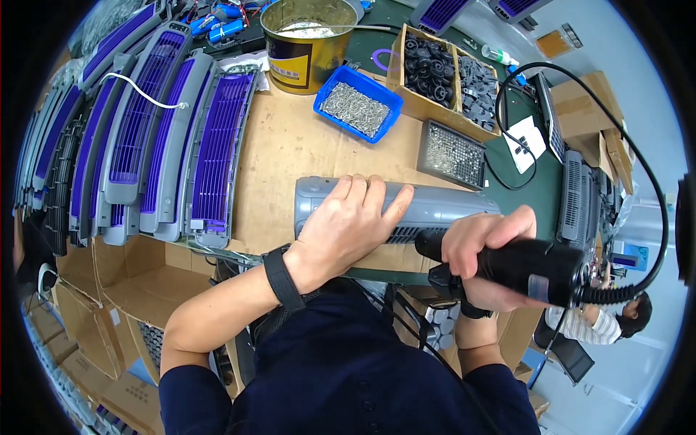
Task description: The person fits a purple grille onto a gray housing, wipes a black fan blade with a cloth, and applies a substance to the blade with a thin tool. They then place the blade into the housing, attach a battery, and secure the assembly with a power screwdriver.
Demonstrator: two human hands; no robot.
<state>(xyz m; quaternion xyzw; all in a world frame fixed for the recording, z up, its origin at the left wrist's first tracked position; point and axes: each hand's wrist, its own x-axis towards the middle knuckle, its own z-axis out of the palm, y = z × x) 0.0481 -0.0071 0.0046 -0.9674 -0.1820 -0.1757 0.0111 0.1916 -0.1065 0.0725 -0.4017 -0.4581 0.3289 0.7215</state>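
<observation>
Left hand: the left hand (346,226) is lying palm down on the grey slotted housing (449,204), its fingers stretched together over the top and its thumb spread to the right; it is pressing flat rather than closing around anything.
Right hand: the right hand (473,239) is gripping a black power screwdriver (533,268), its fingers wrapping the barrel.
Screwdriver: its nose is pointing left, at the housing's near, slotted side; whether the tip is touching cannot be told. A black cable (612,295) is leaving its rear and arching over the right side.
Housing: it is lying crosswise on a cardboard sheet (275,138), near the table's front edge, directly before the person.
Screw tray: a blue tray (392,110) is holding loose silvery screws (354,109) beyond the housing.
Dark tray: a dark rectangular tray (449,178) of small metal pieces is sitting just behind the housing, toward its right end.
Wooden bin: a divided wooden bin (435,112) is holding black round parts (428,65) on its left and grey parts (478,90) on its right.
Bucket: a yellow bucket (290,67) with a dark label is standing behind the blue tray, to its left.
Left side: purple-and-grey slatted units (225,148) are lying side by side, a white cord (145,98) crossing some.
Far right: a co-worker in a striped top (591,324) is sitting well apart.
</observation>
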